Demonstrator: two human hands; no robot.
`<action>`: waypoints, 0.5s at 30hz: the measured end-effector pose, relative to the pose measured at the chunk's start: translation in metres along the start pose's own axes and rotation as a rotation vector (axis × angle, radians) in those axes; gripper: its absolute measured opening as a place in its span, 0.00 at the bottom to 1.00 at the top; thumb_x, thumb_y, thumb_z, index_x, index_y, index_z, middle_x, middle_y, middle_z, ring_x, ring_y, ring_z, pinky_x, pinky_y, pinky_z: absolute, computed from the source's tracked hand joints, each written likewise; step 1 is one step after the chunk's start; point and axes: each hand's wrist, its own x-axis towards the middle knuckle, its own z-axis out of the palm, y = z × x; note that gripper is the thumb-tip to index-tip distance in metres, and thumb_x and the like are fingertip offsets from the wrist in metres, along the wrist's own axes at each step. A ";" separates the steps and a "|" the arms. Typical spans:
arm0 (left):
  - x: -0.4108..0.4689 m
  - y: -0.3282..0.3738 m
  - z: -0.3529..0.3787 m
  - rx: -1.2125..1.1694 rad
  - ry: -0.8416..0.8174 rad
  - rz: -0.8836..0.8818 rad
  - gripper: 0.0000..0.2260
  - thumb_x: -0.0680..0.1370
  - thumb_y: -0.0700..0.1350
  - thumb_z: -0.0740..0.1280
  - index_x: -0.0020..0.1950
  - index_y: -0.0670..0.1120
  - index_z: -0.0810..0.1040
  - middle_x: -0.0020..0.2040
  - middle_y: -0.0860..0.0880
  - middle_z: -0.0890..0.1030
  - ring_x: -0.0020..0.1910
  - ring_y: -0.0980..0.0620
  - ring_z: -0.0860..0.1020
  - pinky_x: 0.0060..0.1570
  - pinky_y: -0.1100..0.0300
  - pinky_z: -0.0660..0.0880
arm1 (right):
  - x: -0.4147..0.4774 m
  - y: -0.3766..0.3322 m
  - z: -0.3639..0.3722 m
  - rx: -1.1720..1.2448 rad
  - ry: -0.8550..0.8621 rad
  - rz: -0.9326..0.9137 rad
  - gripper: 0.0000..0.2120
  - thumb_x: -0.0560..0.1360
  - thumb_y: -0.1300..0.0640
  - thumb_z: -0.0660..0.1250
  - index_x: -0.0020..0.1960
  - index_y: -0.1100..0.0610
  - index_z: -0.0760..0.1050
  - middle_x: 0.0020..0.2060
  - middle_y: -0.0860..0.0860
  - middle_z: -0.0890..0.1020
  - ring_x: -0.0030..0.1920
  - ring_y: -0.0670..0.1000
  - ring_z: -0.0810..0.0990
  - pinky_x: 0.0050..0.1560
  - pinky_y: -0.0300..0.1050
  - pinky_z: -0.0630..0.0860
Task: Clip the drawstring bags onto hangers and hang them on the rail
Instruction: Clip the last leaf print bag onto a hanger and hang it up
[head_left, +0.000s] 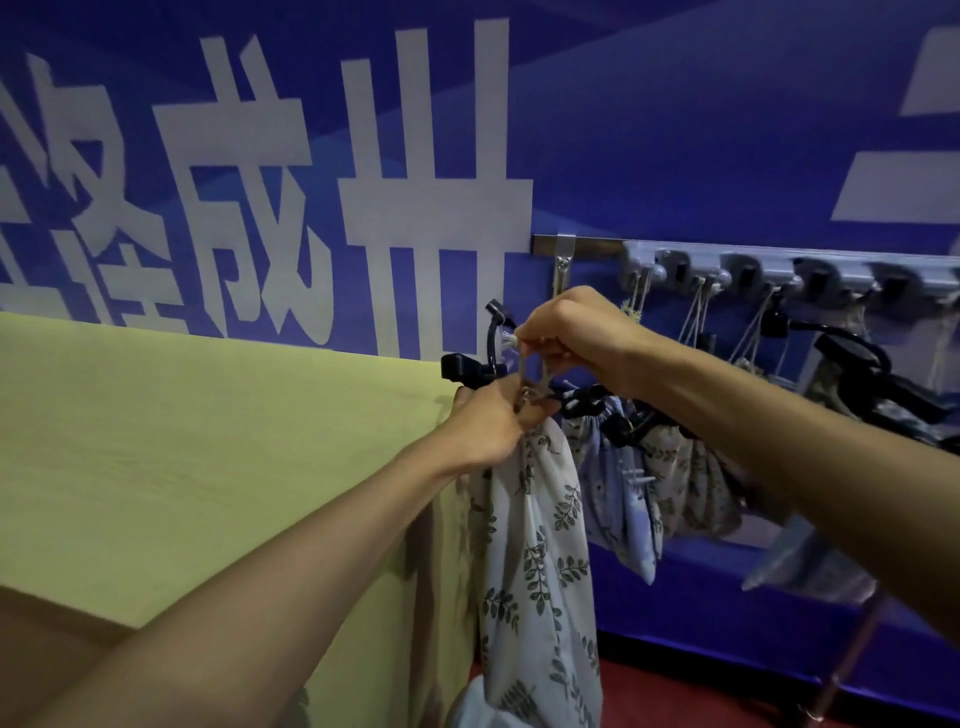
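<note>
A white drawstring bag (540, 545) with a green leaf print hangs down from a black clip hanger (470, 366). My left hand (493, 421) grips the gathered top of the bag at the hanger's bar. Just above it, my right hand (571, 332) pinches the bag's drawstring (524, 371) beside the hanger's hook. The grey wall rail (779, 270) runs along the blue wall to the right. Several other printed bags (623, 488) hang below the rail on black hangers and cords.
A table under a yellow-green cloth (208, 441) fills the left, its right edge beside the hanging bag. A metal hook (563, 265) hangs from the rail's left end. More black hangers (878, 374) sit at the far right. Red floor (675, 691) shows below.
</note>
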 end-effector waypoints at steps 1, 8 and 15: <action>-0.001 0.000 0.000 0.081 -0.004 0.015 0.06 0.81 0.50 0.60 0.44 0.56 0.71 0.42 0.54 0.75 0.52 0.43 0.75 0.57 0.48 0.65 | -0.002 -0.003 -0.003 -0.046 -0.009 -0.002 0.11 0.74 0.65 0.64 0.33 0.63 0.76 0.28 0.53 0.75 0.30 0.50 0.72 0.36 0.44 0.71; -0.001 0.008 0.000 -0.001 -0.035 0.026 0.07 0.76 0.61 0.64 0.47 0.59 0.74 0.47 0.57 0.79 0.56 0.51 0.76 0.55 0.50 0.63 | -0.011 -0.015 -0.019 -0.280 -0.075 -0.068 0.13 0.77 0.57 0.66 0.36 0.62 0.79 0.26 0.53 0.70 0.26 0.47 0.68 0.29 0.39 0.70; -0.001 0.038 0.004 -0.570 0.072 -0.058 0.09 0.82 0.47 0.60 0.55 0.49 0.79 0.54 0.52 0.81 0.57 0.53 0.77 0.59 0.60 0.71 | -0.021 -0.018 -0.041 -0.192 -0.062 -0.065 0.15 0.80 0.56 0.64 0.36 0.60 0.77 0.23 0.50 0.66 0.23 0.46 0.64 0.24 0.39 0.65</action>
